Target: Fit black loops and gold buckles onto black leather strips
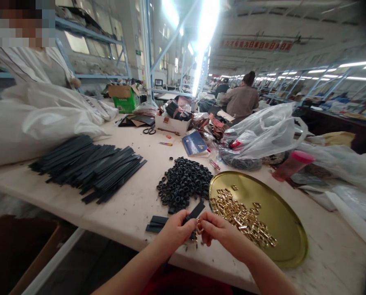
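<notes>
Both hands (198, 229) pinch a black strap (195, 212) (gold buckle (198, 224) between).

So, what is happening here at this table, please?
A person sits at a worktable and holds a black strap in the left hand, while the right hand presses a small gold buckle against it. Just beyond the hands lie a gold tray with a pile of gold buckles, a heap of black loops and a big stack of black straps. Other people work across the table and further back.
</notes>
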The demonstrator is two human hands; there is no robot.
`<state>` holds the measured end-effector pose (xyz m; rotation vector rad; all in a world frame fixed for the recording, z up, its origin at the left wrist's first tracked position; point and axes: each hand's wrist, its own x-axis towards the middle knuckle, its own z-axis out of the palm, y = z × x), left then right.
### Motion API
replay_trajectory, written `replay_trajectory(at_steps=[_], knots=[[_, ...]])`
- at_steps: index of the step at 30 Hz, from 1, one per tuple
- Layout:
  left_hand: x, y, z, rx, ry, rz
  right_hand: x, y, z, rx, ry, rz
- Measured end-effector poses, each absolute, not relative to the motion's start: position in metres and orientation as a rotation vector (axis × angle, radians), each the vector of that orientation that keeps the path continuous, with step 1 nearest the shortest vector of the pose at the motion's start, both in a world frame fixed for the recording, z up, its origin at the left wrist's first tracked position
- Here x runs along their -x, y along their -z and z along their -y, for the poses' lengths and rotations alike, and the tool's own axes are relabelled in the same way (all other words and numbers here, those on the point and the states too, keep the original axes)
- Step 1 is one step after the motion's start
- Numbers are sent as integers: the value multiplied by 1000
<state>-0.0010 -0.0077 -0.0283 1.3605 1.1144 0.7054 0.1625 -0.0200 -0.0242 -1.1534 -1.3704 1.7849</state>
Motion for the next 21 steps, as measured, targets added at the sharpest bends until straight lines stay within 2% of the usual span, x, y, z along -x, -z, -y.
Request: replay_trajectory(at_steps=[3, 5, 13, 21], knots=[[4, 25, 13, -1285, -670, -1108, -154, 28, 29, 969, -2045, 985], [5, 25, 16, -1268, -696, -1100, -149, 32, 34, 872, -2102, 841], [10, 30, 22, -1604, -753, -1241, -133, 42, 40, 913, -1916, 579], [26, 33, 33, -1754, -553, -1371, -133, 51, 34, 979, -1733, 302]])
